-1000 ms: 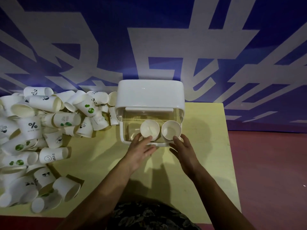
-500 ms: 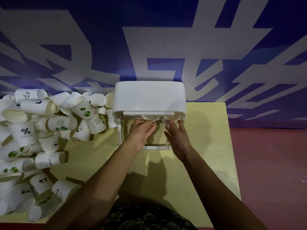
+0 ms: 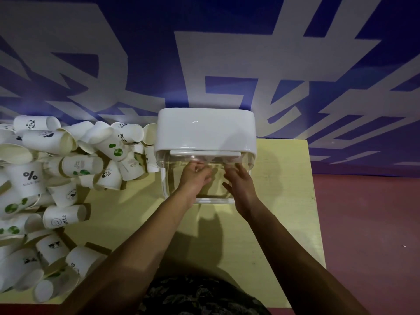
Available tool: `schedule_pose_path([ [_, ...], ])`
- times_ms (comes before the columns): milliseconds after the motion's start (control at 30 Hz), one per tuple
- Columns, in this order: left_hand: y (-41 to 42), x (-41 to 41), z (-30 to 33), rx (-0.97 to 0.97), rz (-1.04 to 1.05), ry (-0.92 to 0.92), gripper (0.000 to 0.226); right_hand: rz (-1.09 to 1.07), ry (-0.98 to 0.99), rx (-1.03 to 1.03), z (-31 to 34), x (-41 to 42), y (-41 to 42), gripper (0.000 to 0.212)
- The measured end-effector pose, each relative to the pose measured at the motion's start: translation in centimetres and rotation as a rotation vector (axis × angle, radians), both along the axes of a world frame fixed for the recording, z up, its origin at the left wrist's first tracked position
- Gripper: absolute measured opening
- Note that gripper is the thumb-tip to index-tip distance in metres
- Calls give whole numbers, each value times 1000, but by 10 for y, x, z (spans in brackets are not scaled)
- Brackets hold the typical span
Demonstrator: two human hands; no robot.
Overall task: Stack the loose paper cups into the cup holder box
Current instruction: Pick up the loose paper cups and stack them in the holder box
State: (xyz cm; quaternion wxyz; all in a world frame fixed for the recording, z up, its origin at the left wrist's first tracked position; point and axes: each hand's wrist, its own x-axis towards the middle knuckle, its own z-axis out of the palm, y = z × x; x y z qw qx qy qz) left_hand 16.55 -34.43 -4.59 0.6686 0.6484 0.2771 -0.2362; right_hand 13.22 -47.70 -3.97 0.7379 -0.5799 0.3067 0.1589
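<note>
Cup holder box sits at far edge of the yellow table, against the blue/white wall. White lid on top, clear front panel below it.

Both hands are at the box front, just under the lid's lip. Left hand: fingers curled at the clear panel, w/ fingertips near the lid's lower edge; cannot tell whether its grip has hold of anything, too blurred/glare. Right hand: fingers spread and fairly straight, grip open, held against or just in front of the clear panel; contact not certain. Hands close together, not touching each other.

Loose paper cups lie in a big heap left of the box, most on their sides, some w/ panda, green-leaf, "%" or smiley prints. Nearest cups touch or nearly touch the box's left wall. Cups inside the box: can't make out behind hands and reflections.

Red floor right of the box, past table edge.
</note>
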Motion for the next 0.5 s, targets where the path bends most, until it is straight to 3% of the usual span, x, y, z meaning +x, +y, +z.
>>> schedule_pose_path([
  [100, 20, -28, 5, 269, -232, -141, 37, 118, 26, -213, -8, -23, 12, 35],
  [267, 76, -77, 20, 581, -391, -378, 30, 423, -84, -519, -8, -51, 52, 26],
  [500, 195, -130, 20, 880, -389, -307, 32, 650, -43, -485, -14, -89, 150, 16],
])
